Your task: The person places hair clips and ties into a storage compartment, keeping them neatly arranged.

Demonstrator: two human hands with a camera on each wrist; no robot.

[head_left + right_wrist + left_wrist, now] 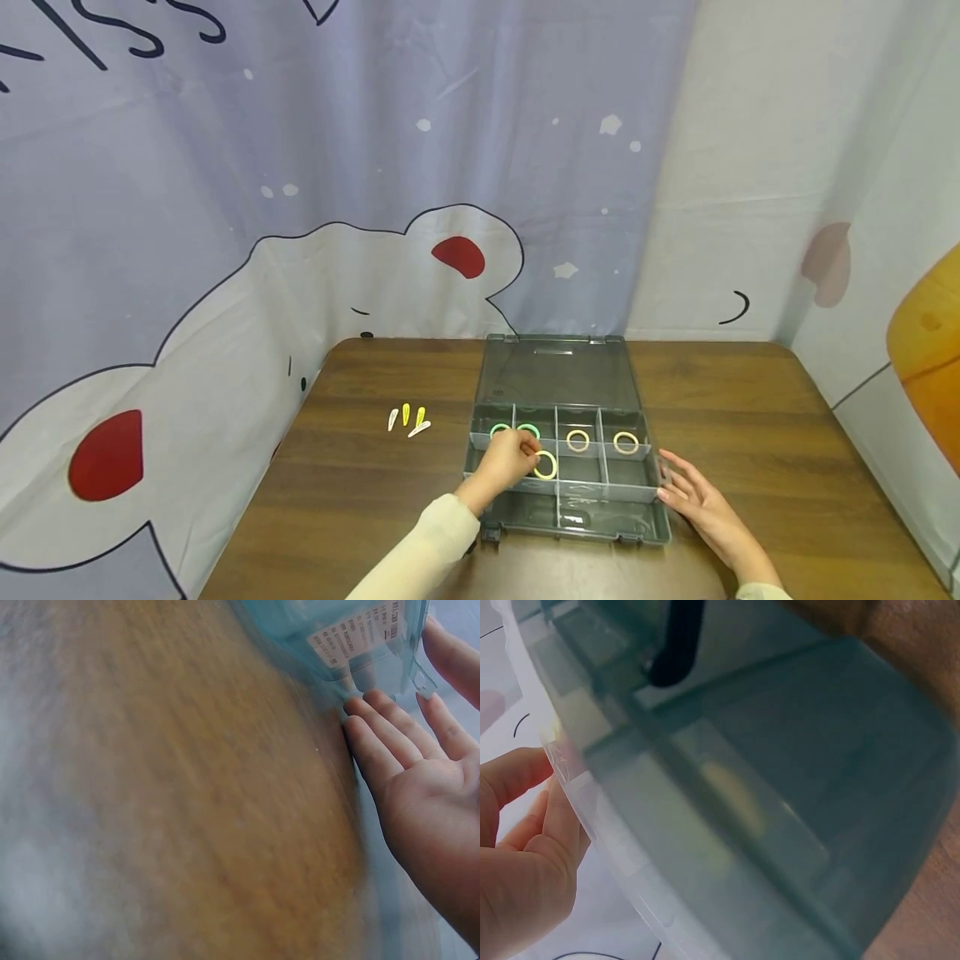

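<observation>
A grey see-through divider box (615, 527) lies on the table with its lid laid back. My left hand (504, 460) reaches over its left part and pinches a yellow hair tie (553, 468) at a middle-row compartment. In the left wrist view the fingertips of the left hand (536, 840) are partly hidden by the box wall. My right hand (701, 508) rests its fingertips against the right side of the box, fingers fairly straight. In the right wrist view the right hand (427, 761) touches the box near a white label (360, 634).
Back-row compartments hold a green hair tie (528, 429), another green hair tie (498, 428), a cream hair tie (577, 448) and a peach hair tie (626, 450). Left of the box lie yellow hair clips (406, 414) and white hair clips (419, 429). A printed curtain (570, 208) hangs behind the table (360, 483).
</observation>
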